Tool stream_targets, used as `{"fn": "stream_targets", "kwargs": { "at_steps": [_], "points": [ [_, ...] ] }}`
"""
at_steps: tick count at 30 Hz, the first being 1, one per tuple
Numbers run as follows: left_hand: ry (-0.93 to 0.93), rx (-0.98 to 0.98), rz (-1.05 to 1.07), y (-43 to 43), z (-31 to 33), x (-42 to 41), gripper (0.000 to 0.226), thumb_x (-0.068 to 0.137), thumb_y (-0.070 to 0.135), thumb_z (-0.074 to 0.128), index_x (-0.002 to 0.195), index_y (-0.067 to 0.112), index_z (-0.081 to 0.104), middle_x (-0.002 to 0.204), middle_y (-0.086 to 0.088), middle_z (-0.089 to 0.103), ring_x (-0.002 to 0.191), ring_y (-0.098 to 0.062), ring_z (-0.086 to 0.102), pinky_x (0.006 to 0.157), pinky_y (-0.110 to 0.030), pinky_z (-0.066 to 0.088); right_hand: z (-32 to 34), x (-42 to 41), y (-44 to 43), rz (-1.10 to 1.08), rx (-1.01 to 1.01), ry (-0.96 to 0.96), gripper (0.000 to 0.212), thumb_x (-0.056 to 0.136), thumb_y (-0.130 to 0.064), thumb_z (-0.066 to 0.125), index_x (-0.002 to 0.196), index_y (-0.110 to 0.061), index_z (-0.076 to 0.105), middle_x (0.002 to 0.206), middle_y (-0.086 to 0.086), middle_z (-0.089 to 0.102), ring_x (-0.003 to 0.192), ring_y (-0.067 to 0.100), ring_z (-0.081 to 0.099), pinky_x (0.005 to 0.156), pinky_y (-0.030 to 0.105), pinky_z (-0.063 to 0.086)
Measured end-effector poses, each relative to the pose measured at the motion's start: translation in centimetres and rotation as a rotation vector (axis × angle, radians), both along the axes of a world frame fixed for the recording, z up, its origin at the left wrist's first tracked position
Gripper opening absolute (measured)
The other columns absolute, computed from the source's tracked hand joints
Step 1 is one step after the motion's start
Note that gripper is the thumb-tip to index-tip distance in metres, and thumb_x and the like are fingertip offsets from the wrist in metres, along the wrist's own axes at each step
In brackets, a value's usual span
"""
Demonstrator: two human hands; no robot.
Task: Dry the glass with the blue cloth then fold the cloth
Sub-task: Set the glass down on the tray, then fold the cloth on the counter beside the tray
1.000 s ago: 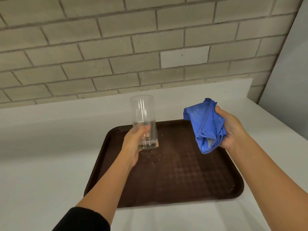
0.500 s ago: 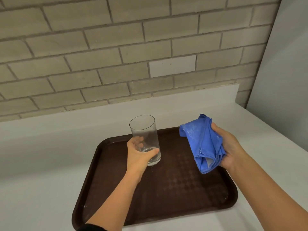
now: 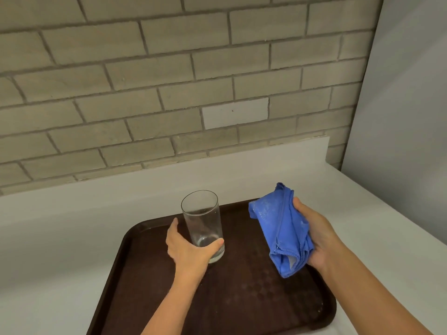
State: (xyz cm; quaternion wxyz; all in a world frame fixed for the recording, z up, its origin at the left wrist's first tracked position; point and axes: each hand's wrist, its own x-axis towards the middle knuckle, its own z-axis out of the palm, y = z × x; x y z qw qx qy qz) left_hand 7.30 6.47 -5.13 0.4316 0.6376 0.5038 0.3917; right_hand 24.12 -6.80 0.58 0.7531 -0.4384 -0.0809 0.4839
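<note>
A tall clear glass [image 3: 202, 221] stands upright at the back left of a dark brown tray [image 3: 254, 298], leaning a little. My left hand [image 3: 187, 250] wraps around the glass's base, thumb on its right side. A bunched blue cloth [image 3: 280, 228] hangs above the tray's right part, gripped from the right by my right hand [image 3: 316, 238]. Cloth and glass are apart, with a gap of bare tray between them.
The tray lies on a white counter [image 3: 60, 250] with a low white backsplash [image 3: 242, 170]. A brick wall [image 3: 169, 93] rises behind it and a plain grey wall [image 3: 406, 93] closes the right side.
The glass has come down from held in the air to the tray. The cloth hand has lowered a little, and the view has tilted upward.
</note>
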Motion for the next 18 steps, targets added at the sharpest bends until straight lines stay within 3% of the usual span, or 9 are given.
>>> {"fn": "stream_targets", "kwargs": {
  "at_steps": [2,5,6,8,10,12,14,16,18],
  "points": [
    [-0.089,0.216,0.054,-3.0,1.3,-0.2,0.102,0.054,0.024,0.083,0.137,0.033,0.024,0.141,0.012,0.026,0.134,-0.018,0.023,0.11,-0.038,0.028,0.3,-0.1,0.0,-0.009,0.004,-0.029,0.035,0.085,-0.042,0.052,0.086,-0.009,0.065,0.056,0.006,0.071,0.047,0.017,0.067,0.041,0.025,0.052],
    [-0.187,0.427,-0.232,-6.4,4.3,0.9,0.067,0.063,0.031,0.072,0.117,0.048,0.036,0.122,0.033,0.035,0.111,-0.002,0.041,0.091,-0.011,0.037,0.9,-0.6,0.4,-0.029,0.008,-0.151,0.032,0.087,-0.043,0.05,0.091,-0.014,0.065,0.067,0.004,0.074,0.056,0.016,0.07,0.045,0.025,0.052],
    [-0.172,0.367,-0.32,-6.6,5.6,1.8,0.052,0.07,0.033,0.069,0.112,0.047,0.042,0.12,0.028,0.043,0.105,-0.001,0.046,0.086,-0.008,0.04,1.1,-0.9,0.7,-0.045,0.002,-0.232,0.031,0.088,-0.042,0.048,0.091,-0.016,0.065,0.074,0.005,0.074,0.062,0.017,0.07,0.05,0.026,0.052],
    [-0.177,0.031,-0.502,-6.4,8.5,4.0,0.038,0.079,0.041,0.061,0.115,0.033,0.05,0.118,0.013,0.055,0.103,-0.005,0.054,0.089,-0.016,0.045,1.7,-1.7,1.3,-0.091,-0.027,-0.47,0.028,0.092,-0.037,0.041,0.086,-0.022,0.064,0.082,0.004,0.069,0.071,0.016,0.066,0.06,0.025,0.051],
    [-0.172,-0.22,-0.599,-5.8,10.7,6.2,0.058,0.077,0.051,0.059,0.125,0.019,0.048,0.12,0.003,0.06,0.107,-0.013,0.059,0.094,-0.032,0.048,2.2,-2.6,1.6,-0.127,-0.023,-0.761,0.026,0.094,-0.034,0.036,0.083,-0.036,0.06,0.082,-0.008,0.066,0.077,0.005,0.063,0.065,0.015,0.049],
    [-0.206,-0.204,-0.626,-5.5,12.0,7.7,0.052,0.075,0.047,0.064,0.117,0.016,0.056,0.11,-0.002,0.067,0.101,-0.016,0.064,0.084,-0.029,0.052,2.5,-3.0,1.6,-0.078,0.039,-0.967,0.027,0.096,-0.029,0.034,0.091,-0.048,0.052,0.096,-0.022,0.059,0.089,-0.008,0.059,0.073,0.005,0.045],
    [-0.25,-0.149,-0.596,-5.3,12.4,8.9,0.036,0.078,0.031,0.067,0.109,0.014,0.061,0.107,-0.009,0.069,0.099,-0.021,0.065,0.086,-0.033,0.053,2.6,-2.7,1.1,-0.038,0.084,-1.108,0.031,0.096,-0.021,0.034,0.097,-0.05,0.047,0.109,-0.019,0.053,0.097,-0.018,0.051,0.08,-0.001,0.039],
    [-0.256,-0.157,-0.572,-5.3,12.4,9.6,0.026,0.083,0.023,0.062,0.106,0.012,0.061,0.108,-0.012,0.068,0.101,-0.025,0.064,0.091,-0.037,0.052,2.8,-1.7,0.1,-0.053,0.111,-1.129,0.031,0.094,-0.019,0.038,0.096,-0.046,0.052,0.116,-0.011,0.05,0.099,-0.02,0.049,0.08,-0.002,0.037],
    [-0.227,-0.14,-0.596,-5.5,12.1,10.2,0.014,0.087,0.027,0.056,0.094,0.017,0.061,0.098,-0.007,0.068,0.096,-0.022,0.064,0.083,-0.031,0.052,2.7,-0.2,-1.1,-0.16,0.12,-1.036,0.026,0.091,-0.017,0.046,0.089,-0.038,0.062,0.117,-0.01,0.053,0.098,-0.019,0.051,0.077,-0.002,0.04]
  ]
}}
